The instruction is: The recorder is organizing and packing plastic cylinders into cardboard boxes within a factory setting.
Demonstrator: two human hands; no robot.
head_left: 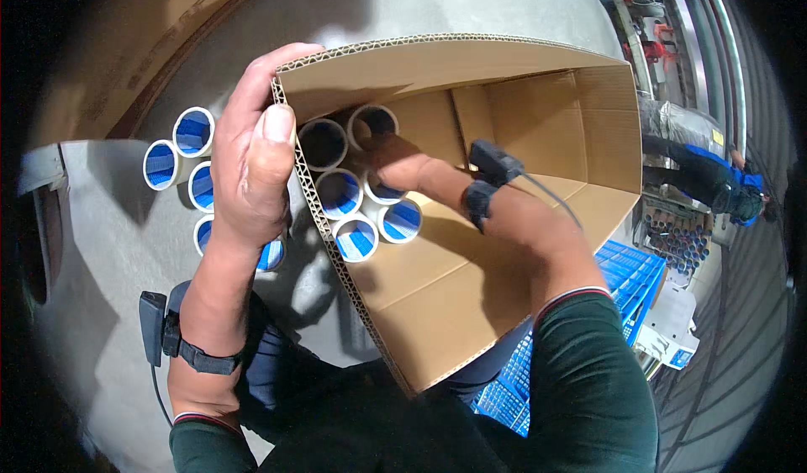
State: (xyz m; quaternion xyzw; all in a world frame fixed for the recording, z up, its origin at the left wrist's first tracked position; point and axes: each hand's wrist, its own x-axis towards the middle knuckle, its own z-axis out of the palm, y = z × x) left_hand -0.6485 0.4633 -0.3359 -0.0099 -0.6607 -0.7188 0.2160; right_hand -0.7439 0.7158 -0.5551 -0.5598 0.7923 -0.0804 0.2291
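My left hand (256,158) is closed on the edge of an open cardboard box (471,280), its thumb pointing up along the rim. The box lies tilted over my lap, its opening facing me. Inside, several white tubes with blue linings stand clustered against the left side; one is a lower tube (356,239). My right hand (399,163) reaches into the box and grips a tube (373,124) at the top of the cluster. Its fingertips are partly hidden among the tube mouths. Outside the box, left of my left hand, more white tubes (193,132) stand on the grey floor.
A large brown carton (109,61) is at upper left. Blue plastic crates (630,280) stand to the right below the box. Beyond them are many stacked tubes (677,237), pipes, and another person (714,183) in dark and blue clothing. Straps with small devices and cables circle my wrists.
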